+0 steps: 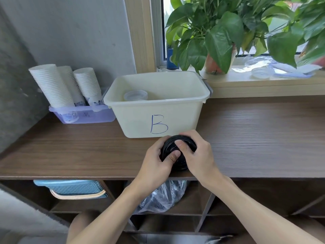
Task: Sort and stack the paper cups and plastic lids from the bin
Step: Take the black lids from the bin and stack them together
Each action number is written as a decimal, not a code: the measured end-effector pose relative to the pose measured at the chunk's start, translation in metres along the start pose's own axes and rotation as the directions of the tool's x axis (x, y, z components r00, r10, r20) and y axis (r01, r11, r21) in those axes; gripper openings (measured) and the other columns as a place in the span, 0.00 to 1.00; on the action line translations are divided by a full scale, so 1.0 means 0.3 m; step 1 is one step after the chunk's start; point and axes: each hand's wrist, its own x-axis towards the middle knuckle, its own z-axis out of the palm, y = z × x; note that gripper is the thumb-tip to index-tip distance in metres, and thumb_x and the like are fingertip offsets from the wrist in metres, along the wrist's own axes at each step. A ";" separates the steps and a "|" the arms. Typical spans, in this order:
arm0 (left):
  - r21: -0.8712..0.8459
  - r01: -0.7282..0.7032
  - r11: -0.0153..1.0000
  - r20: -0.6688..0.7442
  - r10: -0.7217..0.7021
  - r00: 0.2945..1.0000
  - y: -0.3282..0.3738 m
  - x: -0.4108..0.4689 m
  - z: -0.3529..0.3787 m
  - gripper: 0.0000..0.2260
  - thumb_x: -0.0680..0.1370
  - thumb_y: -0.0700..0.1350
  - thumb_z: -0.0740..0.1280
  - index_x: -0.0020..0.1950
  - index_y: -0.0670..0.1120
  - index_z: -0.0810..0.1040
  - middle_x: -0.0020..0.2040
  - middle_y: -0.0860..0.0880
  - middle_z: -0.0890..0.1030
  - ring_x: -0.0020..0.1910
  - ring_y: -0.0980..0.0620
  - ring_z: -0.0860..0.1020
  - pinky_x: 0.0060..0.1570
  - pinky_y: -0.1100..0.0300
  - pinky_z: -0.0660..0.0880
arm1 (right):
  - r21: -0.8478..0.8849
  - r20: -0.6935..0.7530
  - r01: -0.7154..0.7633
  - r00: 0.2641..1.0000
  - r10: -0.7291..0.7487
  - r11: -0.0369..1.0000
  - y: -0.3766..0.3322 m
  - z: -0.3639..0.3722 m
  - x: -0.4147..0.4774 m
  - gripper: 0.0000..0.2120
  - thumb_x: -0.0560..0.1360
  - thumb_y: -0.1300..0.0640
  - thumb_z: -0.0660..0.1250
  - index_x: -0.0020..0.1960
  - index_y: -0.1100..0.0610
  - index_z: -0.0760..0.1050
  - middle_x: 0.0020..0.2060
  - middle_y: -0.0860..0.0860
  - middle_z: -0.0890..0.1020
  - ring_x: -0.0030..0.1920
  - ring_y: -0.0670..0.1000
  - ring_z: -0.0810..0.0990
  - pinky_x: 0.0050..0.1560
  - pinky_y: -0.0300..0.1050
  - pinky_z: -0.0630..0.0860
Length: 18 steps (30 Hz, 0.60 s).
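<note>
We face a brown wood-grain table point(263, 138) set against a grey wall point(79, 32). Beyond its far right edge, a pale sill point(246, 83) runs under a window point(164, 18), where daylight filters through leafy potted plants point(219, 37). Below the near edge are dark open shelves point(246, 196), one holding a blue basket point(70, 188).

The left hand point(154, 161) and right hand point(198, 155) cover most of the black lids point(182, 163), so their number cannot be told. The bin point(140, 120) hides the lower part of the clear lids point(135, 95) inside it. The bases of the cups point(52, 85) blur behind the purple tray point(98, 115). The plant point(219, 32) runs off the top and right edges
</note>
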 end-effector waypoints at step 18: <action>0.093 0.076 0.993 -0.039 -0.073 0.997 -0.016 0.023 0.003 0.15 0.80 0.47 0.69 0.66 0.55 0.74 0.57 0.64 0.80 0.58 0.71 0.76 0.54 0.77 0.69 | 0.072 0.056 -0.049 0.997 0.045 0.996 -0.003 0.013 0.058 0.04 0.74 0.52 0.70 0.48 0.47 0.80 0.47 0.42 0.83 0.50 0.36 0.80 0.50 0.27 0.71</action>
